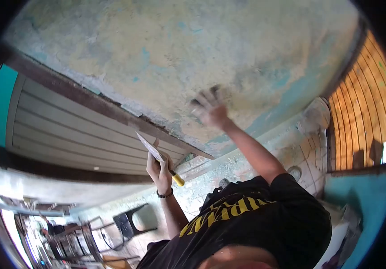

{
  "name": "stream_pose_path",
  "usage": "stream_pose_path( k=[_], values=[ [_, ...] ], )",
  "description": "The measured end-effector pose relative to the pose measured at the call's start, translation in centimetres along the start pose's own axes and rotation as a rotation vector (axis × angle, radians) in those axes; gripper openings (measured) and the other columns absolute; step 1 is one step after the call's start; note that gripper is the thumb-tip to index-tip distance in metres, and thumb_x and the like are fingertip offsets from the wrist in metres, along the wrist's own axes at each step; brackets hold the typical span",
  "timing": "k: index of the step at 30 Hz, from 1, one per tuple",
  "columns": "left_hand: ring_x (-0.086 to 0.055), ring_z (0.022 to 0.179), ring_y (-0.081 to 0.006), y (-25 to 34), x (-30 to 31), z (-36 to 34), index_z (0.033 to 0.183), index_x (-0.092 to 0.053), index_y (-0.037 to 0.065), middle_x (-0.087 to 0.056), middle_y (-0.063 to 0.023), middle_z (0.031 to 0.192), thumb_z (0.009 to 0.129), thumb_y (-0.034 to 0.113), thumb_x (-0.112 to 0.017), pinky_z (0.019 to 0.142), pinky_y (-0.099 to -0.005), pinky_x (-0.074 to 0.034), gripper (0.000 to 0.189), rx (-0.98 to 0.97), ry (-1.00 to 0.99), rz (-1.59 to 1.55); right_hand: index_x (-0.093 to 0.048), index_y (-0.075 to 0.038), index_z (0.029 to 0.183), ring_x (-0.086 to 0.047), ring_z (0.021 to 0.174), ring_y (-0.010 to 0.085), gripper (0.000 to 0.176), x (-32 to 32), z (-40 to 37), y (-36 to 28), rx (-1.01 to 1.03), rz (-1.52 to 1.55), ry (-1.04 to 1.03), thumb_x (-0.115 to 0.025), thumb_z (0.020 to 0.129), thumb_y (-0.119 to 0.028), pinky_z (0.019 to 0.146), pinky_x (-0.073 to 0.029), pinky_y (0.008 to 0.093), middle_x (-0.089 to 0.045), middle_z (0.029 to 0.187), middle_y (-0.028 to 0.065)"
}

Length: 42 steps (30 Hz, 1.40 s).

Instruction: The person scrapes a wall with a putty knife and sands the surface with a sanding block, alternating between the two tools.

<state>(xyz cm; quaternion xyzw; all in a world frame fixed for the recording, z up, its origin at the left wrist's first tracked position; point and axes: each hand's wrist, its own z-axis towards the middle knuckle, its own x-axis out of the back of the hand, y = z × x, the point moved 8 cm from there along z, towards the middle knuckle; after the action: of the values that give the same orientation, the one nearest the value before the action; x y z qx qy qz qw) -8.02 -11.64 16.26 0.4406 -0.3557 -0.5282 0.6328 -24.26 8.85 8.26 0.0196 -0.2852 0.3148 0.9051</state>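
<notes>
My left hand (159, 169) is wrapped round the yellow and black handle of a scraper (150, 145); its pale flat blade points up and to the left, near the dark wooden frame (80, 96). A dark bracelet circles that wrist. My right hand (211, 107), blurred by motion, is spread over the patchy wall (166, 49), its fingers at or very close to the surface. Beige, grey and turquoise patches mark the wall, with rough, chipped plaster along the frame. Whether the palm presses on the wall cannot be made out.
A slatted panel (76, 130) lies beyond the frame at the left. Orange wooden slats (359, 107) stand at the right, above a teal wall (363, 193). Lower left are a black chair (128, 224) and stacked furniture. A filled sack (316, 114) sits near the slats.
</notes>
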Motion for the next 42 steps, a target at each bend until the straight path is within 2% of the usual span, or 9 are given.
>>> stream_pose_path(
  k=[3, 7, 13, 19, 25, 27, 33, 36, 42],
  values=[
    [-0.041, 0.057, -0.0058, 0.0, -0.1, 0.2, 0.148, -0.041, -0.011, -0.048, 0.0012, 0.078, 0.102, 0.017, -0.062, 0.05, -0.022, -0.032, 0.058, -0.008, 0.126, 0.085, -0.074, -0.023, 0.125, -0.033, 0.147, 0.0489, 0.039, 7.8, 5.1, 8.7, -0.118, -0.067, 0.237, -0.064, 0.092, -0.043, 0.119, -0.018, 0.0717, -0.046, 0.155, 0.0197],
    [-0.04, 0.058, -0.0053, 0.5, -3.8, -1.3, 0.148, -0.043, -0.007, -0.047, 0.0022, 0.076, 0.102, 0.012, -0.056, 0.051, -0.0222, -0.031, 0.052, -0.006, 0.263, 0.014, -0.059, -0.012, 0.144, -0.025, 0.153, 0.0456, 0.052, 18.4, 17.0, 13.1, -0.299, -0.07, 0.703, -0.062, 0.095, -0.028, 0.123, -0.015, 0.0666, -0.032, 0.164, 0.0247],
    [-0.04, 0.055, -0.0068, 0.0, -11.4, -0.9, 0.146, -0.045, -0.006, -0.048, 0.0008, 0.071, 0.107, 0.023, -0.058, 0.05, -0.0234, -0.032, 0.051, -0.02, 0.266, 0.005, -0.041, -0.02, 0.159, -0.02, 0.158, 0.0253, 0.069, 15.8, 25.8, -3.9, 0.249, 0.325, 0.231, -0.055, 0.093, -0.003, 0.13, -0.016, 0.049, -0.027, 0.17, 0.0074],
    [-0.038, 0.055, -0.0059, 1.9, -15.4, -2.0, 0.148, -0.042, -0.01, -0.047, 0.0015, 0.069, 0.104, 0.031, -0.064, 0.05, -0.0221, -0.029, 0.064, -0.09, 0.365, 0.074, -0.031, -0.027, 0.162, -0.018, 0.159, 0.0172, 0.075, 6.6, 13.0, -7.1, 0.777, -0.002, -0.174, -0.058, 0.095, -0.009, 0.131, -0.018, 0.0436, -0.021, 0.172, -0.0002],
    [-0.042, 0.055, -0.0046, 1.4, -14.3, -5.5, 0.15, -0.041, -0.007, -0.048, 0.0025, 0.073, 0.104, 0.017, -0.058, 0.048, -0.0205, -0.032, 0.054, 0.007, 0.453, 0.085, -0.07, -0.021, 0.132, -0.041, 0.147, 0.0345, 0.044, 10.6, 5.0, 14.1, 0.163, 0.124, -0.003, -0.07, 0.09, -0.033, 0.118, -0.027, 0.0686, -0.056, 0.147, 0.01],
    [-0.042, 0.055, -0.0033, 1.7, -13.9, -4.6, 0.147, -0.048, 0.002, -0.048, 0.0036, 0.072, 0.106, 0.02, -0.056, 0.048, -0.0195, -0.033, 0.045, 0.126, 0.501, 0.201, -0.065, -0.012, 0.138, -0.025, 0.149, 0.0552, 0.047, 13.9, 4.3, 21.0, -0.02, -0.039, 0.15, -0.062, 0.098, -0.037, 0.12, -0.015, 0.0706, -0.037, 0.159, 0.0281],
    [-0.067, 0.079, -0.0347, 4.3, -12.7, 5.6, 0.142, -0.032, -0.001, -0.067, -0.0211, 0.098, 0.101, 0.004, -0.06, 0.066, -0.0396, -0.05, 0.05, -0.206, 0.511, 0.829, -0.054, -0.004, 0.147, -0.013, 0.151, 0.0608, 0.057, 15.6, 4.5, 24.0, -0.159, -0.03, 0.235, -0.057, 0.099, -0.034, 0.118, -0.009, 0.0747, -0.021, 0.165, 0.0319],
    [-0.071, 0.089, -0.0341, 5.4, -12.7, 8.5, 0.146, -0.023, -0.001, -0.069, -0.0224, 0.106, 0.101, 0.001, -0.058, 0.071, -0.0382, -0.053, 0.057, -0.581, 0.65, 0.92, -0.045, -0.003, 0.153, -0.01, 0.151, 0.0609, 0.062, 15.5, 4.5, 24.0, -0.12, -0.073, 0.216, -0.057, 0.099, -0.032, 0.12, -0.009, 0.0701, -0.015, 0.166, 0.0333],
    [-0.069, 0.101, -0.0314, 1.1, -12.0, 9.1, 0.149, -0.029, 0.0, -0.067, -0.0243, 0.117, 0.1, -0.003, -0.059, 0.087, -0.039, -0.054, 0.058, -0.509, 0.681, 0.773, -0.043, -0.003, 0.154, -0.006, 0.153, 0.0589, 0.063, 15.2, 4.3, 24.5, -0.132, -0.07, 0.217, -0.054, 0.101, -0.035, 0.119, -0.004, 0.0737, -0.011, 0.168, 0.0312]
  ],
)
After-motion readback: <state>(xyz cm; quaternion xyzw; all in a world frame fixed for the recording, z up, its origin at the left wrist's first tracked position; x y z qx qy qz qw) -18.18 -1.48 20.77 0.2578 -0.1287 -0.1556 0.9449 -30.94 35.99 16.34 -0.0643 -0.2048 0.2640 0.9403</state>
